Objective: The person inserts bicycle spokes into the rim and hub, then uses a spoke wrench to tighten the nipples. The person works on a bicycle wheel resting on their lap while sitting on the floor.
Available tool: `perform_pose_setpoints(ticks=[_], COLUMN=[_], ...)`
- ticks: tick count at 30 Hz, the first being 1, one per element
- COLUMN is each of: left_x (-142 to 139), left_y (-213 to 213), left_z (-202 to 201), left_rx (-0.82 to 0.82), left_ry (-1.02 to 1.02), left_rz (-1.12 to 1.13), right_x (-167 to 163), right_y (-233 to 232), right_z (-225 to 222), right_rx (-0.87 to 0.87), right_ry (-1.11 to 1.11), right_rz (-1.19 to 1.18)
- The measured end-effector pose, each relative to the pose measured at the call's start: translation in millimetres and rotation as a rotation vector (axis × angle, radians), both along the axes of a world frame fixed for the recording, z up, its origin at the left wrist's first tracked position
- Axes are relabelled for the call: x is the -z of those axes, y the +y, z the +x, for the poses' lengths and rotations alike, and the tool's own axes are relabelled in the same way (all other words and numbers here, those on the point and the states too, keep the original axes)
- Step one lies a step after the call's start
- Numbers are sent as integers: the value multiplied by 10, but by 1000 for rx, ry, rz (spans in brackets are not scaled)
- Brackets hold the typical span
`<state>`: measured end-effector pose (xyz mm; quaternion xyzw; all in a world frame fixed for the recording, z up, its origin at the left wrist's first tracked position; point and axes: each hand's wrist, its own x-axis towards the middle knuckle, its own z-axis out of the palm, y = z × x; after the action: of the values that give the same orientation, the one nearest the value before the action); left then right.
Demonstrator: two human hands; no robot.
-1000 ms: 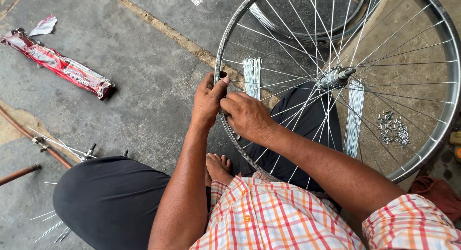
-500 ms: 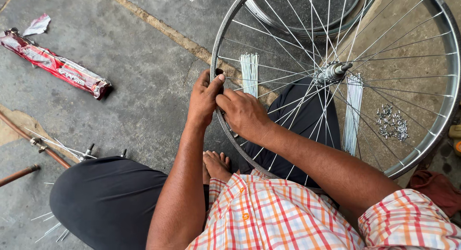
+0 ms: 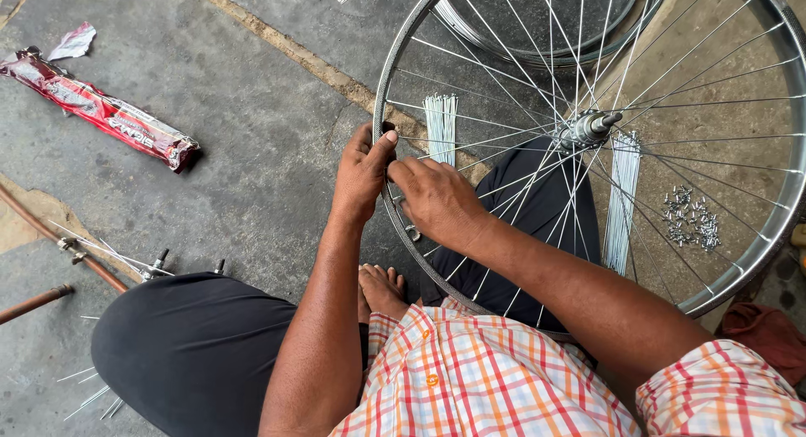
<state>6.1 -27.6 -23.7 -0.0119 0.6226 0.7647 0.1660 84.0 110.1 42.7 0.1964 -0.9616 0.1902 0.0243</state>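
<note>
At the centre of the frame both hands meet on the left edge of a spoked bicycle wheel (image 3: 379, 84), whose shiny metal rim fills the upper right of the frame and runs off the right edge. That wheel is tilted, its lower rim resting against the person's lap, and its hub (image 3: 588, 128) with the axle end points up toward the camera and slightly right. Thin spokes fan from the hub out to the rim in all directions.

His left hand (image 3: 363, 172) wraps the rim from outside, fingers curled closed on it with the thumb pressed on top. Just right of it, the right hand (image 3: 437, 200) lies inside the rim among the spokes, fingers bent and pinched toward the rim; what they pinch is too small to tell.

On the concrete floor (image 3: 252, 135) behind the wheel lie two bundles of loose spokes (image 3: 440, 126), long axes running roughly top to bottom, and a small heap of spoke nipples (image 3: 690, 219) at right. A long red wrapper (image 3: 105, 111) lies diagonally at upper left.
</note>
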Motion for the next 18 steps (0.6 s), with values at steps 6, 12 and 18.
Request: perform_pose_setpoints(ticks=[6,12,18], left_x=[10,-2,-22], left_y=[-1,-11,3], left_z=[-3,3,5], left_rx=[5,7,19], left_ry=[-5,3,15], left_rz=[-21,1,14], right_x=[-21,-76,-339], right_y=[85,-27,237], right_z=[11,-56,201], right_rx=[-73,2,-93], right_ry=[-38,-126,257], right_rz=[-40,30,-21])
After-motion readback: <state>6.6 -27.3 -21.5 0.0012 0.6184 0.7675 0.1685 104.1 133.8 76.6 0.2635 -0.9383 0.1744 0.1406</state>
